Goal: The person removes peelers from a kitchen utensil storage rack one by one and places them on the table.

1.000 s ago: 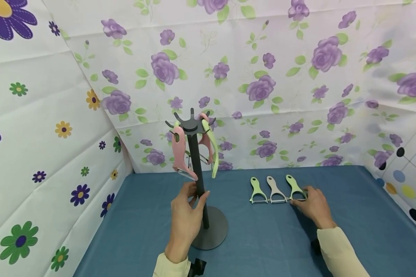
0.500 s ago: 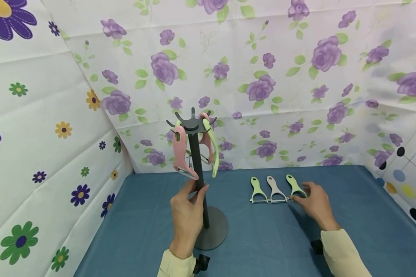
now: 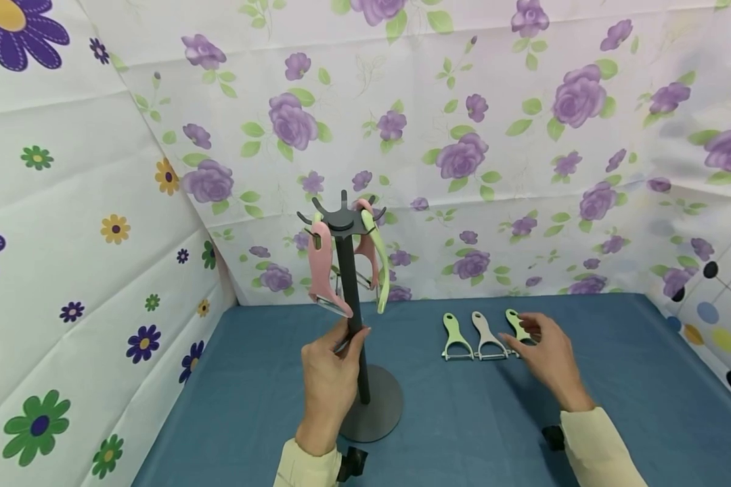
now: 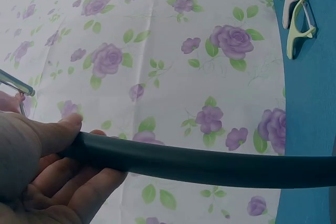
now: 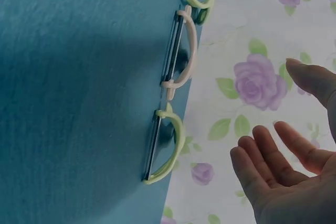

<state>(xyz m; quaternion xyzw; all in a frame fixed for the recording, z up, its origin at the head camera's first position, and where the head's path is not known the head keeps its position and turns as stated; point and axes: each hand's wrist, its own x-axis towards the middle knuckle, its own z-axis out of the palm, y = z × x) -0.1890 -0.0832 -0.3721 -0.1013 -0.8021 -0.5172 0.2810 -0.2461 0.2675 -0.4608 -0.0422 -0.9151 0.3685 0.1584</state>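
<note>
"Where do we pinch the rightmost green peeler (image 3: 514, 321), right of centre on the counter (image 3: 463, 419)?"

"By its handle (image 3: 512, 316), ideally; our right hand (image 3: 548, 355) hovers by it, fingers loose, holding nothing, while our left hand (image 3: 331, 384) grips the stand (image 3: 350, 284) (mid-frame) to steady it."

"What are we handling?"

"Smooth, plastic-looking curves, a thin metallic blade (image 5: 152, 148), a matte pole (image 3: 345, 260) on a flat round base (image 3: 382, 406)."

Free passage runs between two obstacles, the stand (image 3: 348, 277) and the peelers (image 3: 481, 328).
</note>
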